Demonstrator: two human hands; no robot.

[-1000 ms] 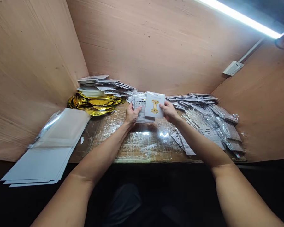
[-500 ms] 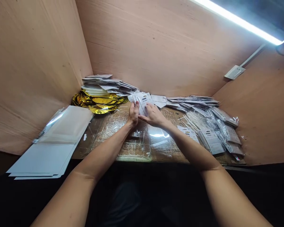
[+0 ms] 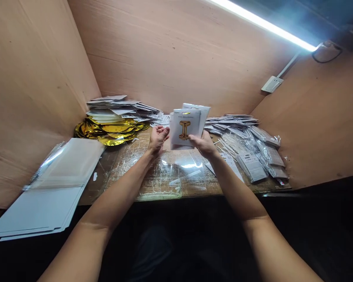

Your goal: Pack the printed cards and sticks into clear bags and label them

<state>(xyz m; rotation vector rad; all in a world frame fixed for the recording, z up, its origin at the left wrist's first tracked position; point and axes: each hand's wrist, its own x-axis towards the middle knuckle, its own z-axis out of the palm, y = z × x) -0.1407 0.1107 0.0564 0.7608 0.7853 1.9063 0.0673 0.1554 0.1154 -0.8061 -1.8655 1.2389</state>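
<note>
A gold capital "I" stands out on the front of a fan of white packets, held upright at the centre of the frame by a worker's right hand, thumb pressed across the face. A line of print above the letter is too blurred to read surely. The left hand, fingers loosely curled and gripping nothing visible, hovers just beside the packets' left edge.

At right of centre, printed cards carry dark headings and fine text — illegible here — and the right forearm partly covers some of them. Clear-wrapped packs line the right end of the worktop. Gold foil pieces lie left of centre, below a stack of cards; white sheets fill the lower left. The held packets block part of the back wall.
</note>
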